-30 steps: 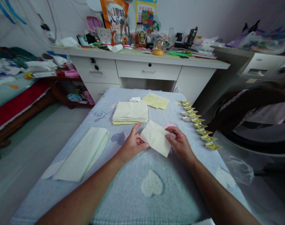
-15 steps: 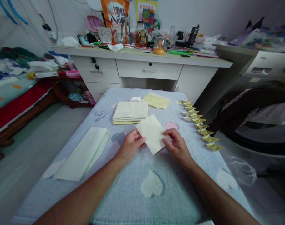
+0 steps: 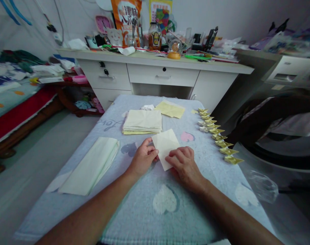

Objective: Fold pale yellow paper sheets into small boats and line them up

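Cluttered bedroom, white desk [image 3: 162, 73] behind; blue towel-covered table [image 3: 155, 204] serving as the work surface

Pale yellow sheet [image 3: 166, 144] lying flat mid-table, just in front of the paper stack [image 3: 142, 121]

Left hand [image 3: 142, 159] pinching the sheet's left edge between thumb and curled fingers, probably steadying it against slipping

Right hand [image 3: 183, 166] pressing down on the sheet's lower right part, fingers nearly flat and closed over the paper, apparently pinning or creasing a fold

Folded paper boats [image 3: 216, 134] lining the right edge in a row, well apart from the hands

Long folded sheets [image 3: 91, 166] resting at left, out of the way
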A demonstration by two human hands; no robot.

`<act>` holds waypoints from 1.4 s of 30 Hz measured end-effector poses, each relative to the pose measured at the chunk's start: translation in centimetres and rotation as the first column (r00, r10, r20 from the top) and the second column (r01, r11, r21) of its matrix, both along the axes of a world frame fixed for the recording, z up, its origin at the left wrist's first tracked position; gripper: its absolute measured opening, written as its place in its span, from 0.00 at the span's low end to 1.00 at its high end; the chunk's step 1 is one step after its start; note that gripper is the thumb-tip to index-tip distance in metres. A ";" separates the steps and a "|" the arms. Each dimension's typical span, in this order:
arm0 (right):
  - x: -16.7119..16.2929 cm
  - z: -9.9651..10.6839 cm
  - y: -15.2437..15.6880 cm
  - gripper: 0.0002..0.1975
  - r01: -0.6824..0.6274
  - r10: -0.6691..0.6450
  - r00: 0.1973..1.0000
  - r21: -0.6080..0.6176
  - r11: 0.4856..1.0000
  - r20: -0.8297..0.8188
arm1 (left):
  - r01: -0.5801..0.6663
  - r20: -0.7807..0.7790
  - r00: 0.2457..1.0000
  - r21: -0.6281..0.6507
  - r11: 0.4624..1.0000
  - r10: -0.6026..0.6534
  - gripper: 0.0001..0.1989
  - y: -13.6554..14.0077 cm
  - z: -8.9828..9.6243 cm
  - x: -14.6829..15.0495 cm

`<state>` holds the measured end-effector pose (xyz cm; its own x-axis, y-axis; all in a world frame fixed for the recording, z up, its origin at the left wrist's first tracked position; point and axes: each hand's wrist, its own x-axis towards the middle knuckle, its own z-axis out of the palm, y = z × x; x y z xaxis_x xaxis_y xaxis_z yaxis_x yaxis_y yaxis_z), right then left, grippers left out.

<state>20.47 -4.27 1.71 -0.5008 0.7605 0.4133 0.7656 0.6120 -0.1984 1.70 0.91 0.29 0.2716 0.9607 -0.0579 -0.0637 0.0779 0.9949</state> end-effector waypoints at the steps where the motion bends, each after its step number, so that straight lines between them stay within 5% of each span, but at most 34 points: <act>1: 0.0 -0.1 0.1 0.13 -0.027 0.027 1.000 -0.026 0.999 0.002 | 0.013 -0.029 0.999 0.011 1.000 -0.013 0.23 -0.1 0.0 0.0; 5: 0.0 -0.2 0.3 0.06 -0.074 0.076 0.997 -0.135 0.988 0.008 | 0.067 -0.261 0.965 0.130 0.989 -0.031 0.24 -0.4 -0.3 -0.4; 8: 0.0 -0.2 0.4 0.04 -0.083 0.091 0.995 -0.214 0.973 0.028 | 0.034 -0.471 0.867 0.379 0.925 0.161 0.28 -0.3 -0.6 -0.7; 11: 0.0 -0.3 0.5 0.03 -0.086 0.094 0.995 -0.257 0.963 0.016 | 0.015 -0.516 0.792 0.549 0.835 0.326 0.29 -0.1 -0.5 -1.2; 16: 0.1 -0.7 0.5 0.02 -0.075 0.052 0.995 -0.315 0.946 -0.080 | 0.360 -0.630 0.775 0.501 0.787 0.047 0.17 0.0 0.5 -2.1; 20: 0.4 -0.5 0.5 0.05 -0.057 0.008 0.991 -0.363 0.930 -0.137 | 0.491 -0.722 0.690 0.421 0.763 -0.045 0.12 -0.1 0.5 -2.4; 24: 0.8 -0.2 0.5 0.09 -0.013 -0.048 0.988 -0.399 0.917 -0.144 | 0.507 -0.747 0.664 0.407 0.760 -0.043 0.01 0.1 0.2 -2.4; 42: 0.1 -1.6 0.8 0.10 0.278 -0.339 0.934 -0.363 0.889 -0.115 | 0.471 -0.757 0.653 0.408 0.782 0.001 0.02 -0.1 0.3 -2.0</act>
<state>20.57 -3.48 0.12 -0.1625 0.9731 0.1636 0.8403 0.2234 -0.4939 -0.34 0.81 0.56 0.5959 0.7876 0.1567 0.5845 -0.5592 0.5880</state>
